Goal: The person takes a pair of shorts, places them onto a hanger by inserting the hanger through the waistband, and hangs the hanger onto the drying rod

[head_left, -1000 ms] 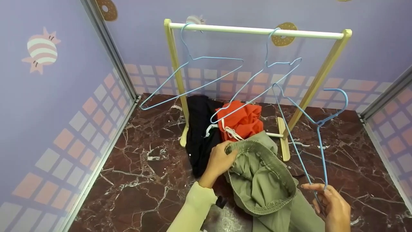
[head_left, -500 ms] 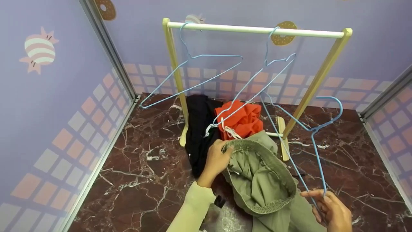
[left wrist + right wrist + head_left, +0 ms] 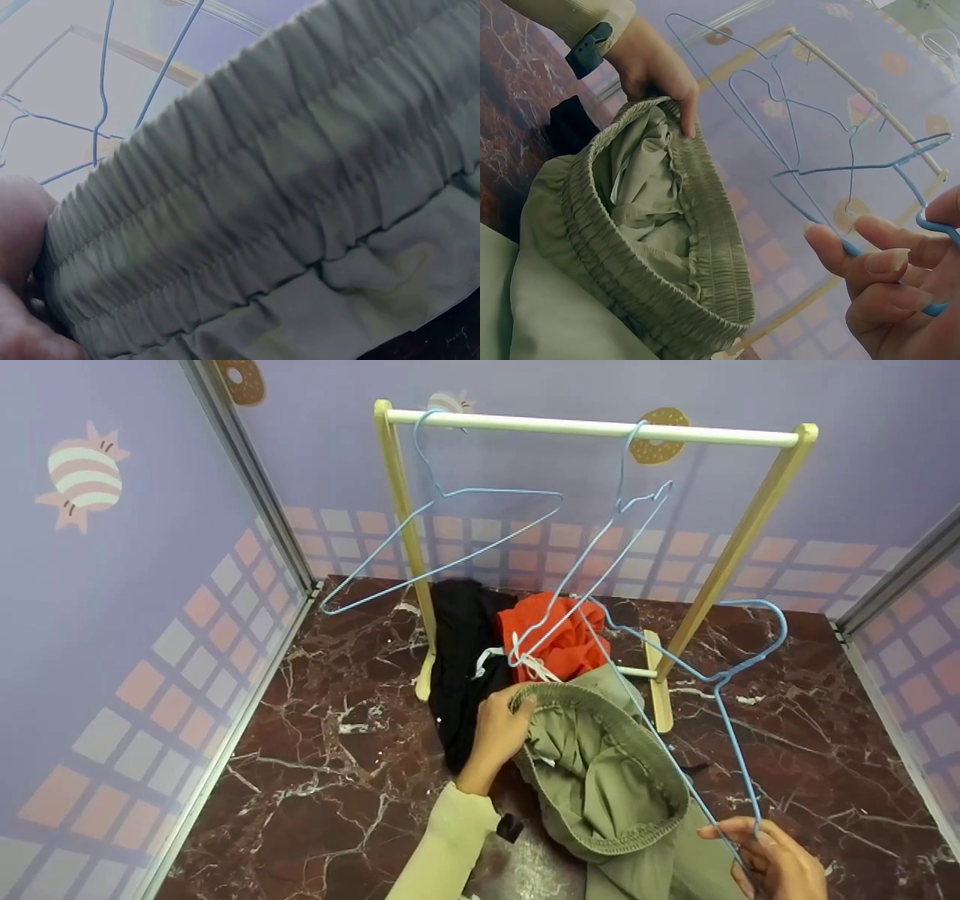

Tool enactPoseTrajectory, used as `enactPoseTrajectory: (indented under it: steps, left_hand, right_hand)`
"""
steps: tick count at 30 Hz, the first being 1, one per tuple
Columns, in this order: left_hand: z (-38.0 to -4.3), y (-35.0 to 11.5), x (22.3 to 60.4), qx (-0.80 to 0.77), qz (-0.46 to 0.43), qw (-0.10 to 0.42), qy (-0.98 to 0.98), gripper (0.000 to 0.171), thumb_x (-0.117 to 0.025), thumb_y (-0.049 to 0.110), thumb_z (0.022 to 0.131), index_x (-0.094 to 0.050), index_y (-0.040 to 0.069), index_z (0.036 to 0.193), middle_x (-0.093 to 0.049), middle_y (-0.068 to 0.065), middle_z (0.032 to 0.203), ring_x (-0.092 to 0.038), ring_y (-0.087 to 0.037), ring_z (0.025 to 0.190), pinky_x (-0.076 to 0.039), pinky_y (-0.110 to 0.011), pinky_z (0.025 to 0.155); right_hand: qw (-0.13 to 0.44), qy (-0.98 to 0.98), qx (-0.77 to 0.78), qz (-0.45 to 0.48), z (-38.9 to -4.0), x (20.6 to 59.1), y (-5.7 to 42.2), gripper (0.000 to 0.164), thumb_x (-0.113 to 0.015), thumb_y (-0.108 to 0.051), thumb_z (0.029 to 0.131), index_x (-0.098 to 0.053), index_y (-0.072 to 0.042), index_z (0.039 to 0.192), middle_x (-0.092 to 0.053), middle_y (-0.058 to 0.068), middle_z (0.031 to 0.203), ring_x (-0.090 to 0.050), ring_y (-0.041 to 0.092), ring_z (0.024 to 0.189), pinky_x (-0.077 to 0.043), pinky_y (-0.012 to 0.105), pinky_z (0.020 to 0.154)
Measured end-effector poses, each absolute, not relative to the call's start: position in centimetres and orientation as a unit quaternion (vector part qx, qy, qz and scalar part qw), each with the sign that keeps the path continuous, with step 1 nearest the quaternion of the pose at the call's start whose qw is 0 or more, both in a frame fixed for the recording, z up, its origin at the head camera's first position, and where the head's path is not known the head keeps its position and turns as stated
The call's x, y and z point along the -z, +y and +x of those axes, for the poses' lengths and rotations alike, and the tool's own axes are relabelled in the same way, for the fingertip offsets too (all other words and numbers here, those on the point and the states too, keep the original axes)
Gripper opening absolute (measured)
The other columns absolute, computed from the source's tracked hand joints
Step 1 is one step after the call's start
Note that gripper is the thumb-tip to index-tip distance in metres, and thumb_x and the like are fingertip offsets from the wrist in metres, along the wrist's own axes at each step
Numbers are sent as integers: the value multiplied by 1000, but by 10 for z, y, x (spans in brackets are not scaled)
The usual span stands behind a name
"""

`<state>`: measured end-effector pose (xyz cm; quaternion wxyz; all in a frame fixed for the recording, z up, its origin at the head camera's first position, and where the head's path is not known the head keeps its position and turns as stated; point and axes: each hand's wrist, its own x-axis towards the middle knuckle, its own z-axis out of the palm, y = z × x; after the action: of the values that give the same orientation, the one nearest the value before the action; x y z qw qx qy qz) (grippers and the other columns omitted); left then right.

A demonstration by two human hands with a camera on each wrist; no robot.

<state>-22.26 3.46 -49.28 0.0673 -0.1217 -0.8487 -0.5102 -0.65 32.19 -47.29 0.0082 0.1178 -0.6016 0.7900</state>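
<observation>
Olive-green elastic-waist pants (image 3: 600,780) stand with their waistband spread in a wide loop in the head view. My left hand (image 3: 501,726) pinches the far left part of that waistband, thumb inside it. In the left wrist view the gathered waistband (image 3: 247,187) fills most of the picture. My right hand (image 3: 780,859) grips a light blue wire clothes hanger (image 3: 731,720) by one end, its hook pointing up and right. The hanger's far end reaches over the red garment, and its long bar passes over the right rim of the waistband. Fingers curl round the wire in the right wrist view.
A wooden clothes rack (image 3: 592,426) stands at the back wall. Two more blue hangers hang from it, one at left (image 3: 442,547) and one at the middle (image 3: 592,570). A black garment (image 3: 461,660) and a red garment (image 3: 559,634) lie on the marble-patterned floor (image 3: 315,750).
The held hanger has swung down and to the left, its far end dropping from beside the rack's hanger to over the red garment. The left hand keeps its hold, shifting slightly left.
</observation>
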Motion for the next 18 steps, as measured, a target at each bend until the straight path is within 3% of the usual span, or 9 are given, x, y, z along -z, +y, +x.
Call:
enactPoseTrajectory:
  steps: [5,11,15,18]
  left_hand:
    - [-225,35,494,515,-112,76,-846,22,-58,18,86,-68,18,106,-68,2,106,-62,-14,103,-46,-34,90]
    - [-226,33,493,520,-110,72,-844,23,-58,16,87,-68,17,107,-68,0,108,-61,-16,104,-46,-34,90]
    - [-227,32,494,525,-102,64,-842,22,-57,17,87,-68,18,107,-68,2,107,-61,-14,104,-46,-34,90]
    - [-227,31,494,530,-96,63,-840,22,-57,17,86,-69,21,105,-68,4,105,-62,-13,103,-46,-33,90]
  right_hand:
    - [-34,-576,-806,133,-1,473,325,45,-14,-14,102,-50,5,119,-64,13,111,-24,25,48,-25,41,46]
    - [15,-619,-781,74,9,471,316,43,-21,-17,102,-55,8,111,-67,11,102,-20,23,42,-24,40,38]
    - [-35,-633,-772,41,11,467,320,42,-24,-24,101,-58,0,110,-68,6,100,-18,26,41,-21,42,39]
    - [-95,-598,-788,113,8,467,329,43,-16,-16,102,-53,-2,118,-66,8,108,-17,26,43,-19,42,42]
